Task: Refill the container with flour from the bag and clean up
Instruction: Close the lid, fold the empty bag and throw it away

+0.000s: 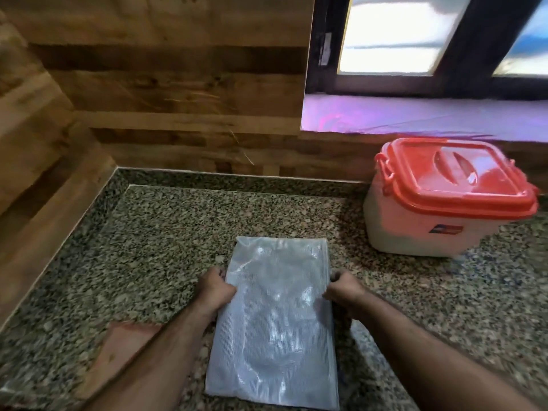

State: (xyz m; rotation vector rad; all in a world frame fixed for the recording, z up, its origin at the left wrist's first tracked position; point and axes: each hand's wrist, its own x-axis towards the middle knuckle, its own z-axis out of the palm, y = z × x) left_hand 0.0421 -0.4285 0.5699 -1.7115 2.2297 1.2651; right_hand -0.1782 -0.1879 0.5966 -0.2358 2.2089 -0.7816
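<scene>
Nearest the camera, both forearms enter from the bottom edge and are cut off there, so nothing of the person above the elbows shows. Between them a flat, translucent bluish bag [274,321] lies on the speckled granite worktop [148,247], its long axis running away from the viewer, near end almost at the bottom edge and far end pointing toward the back wall. It looks flattened and folded; whether any flour is left inside cannot be made out through the plastic. The left hand [215,289] closes on the bag's left edge, thumb on top and the other fingers tucked under the plastic, out of sight. The right hand [344,292] closes on the right edge the same way, its fingertips also hidden. Left of the left grip, partly covered by that forearm, lies a reddish-brown flat piece [118,348]; what it is cannot be told. Beyond and to the right of the right grip, well apart from the bag, stands the white container [415,226] with its red lid [462,179] on; the side latches are blurred, so whether they are fastened is unclear. Farther back, a wood-panelled wall [178,84] rises beyond the left grip, and beyond the right grip a dark-framed window [394,34] stands above a purple-tinted sill [415,117].
</scene>
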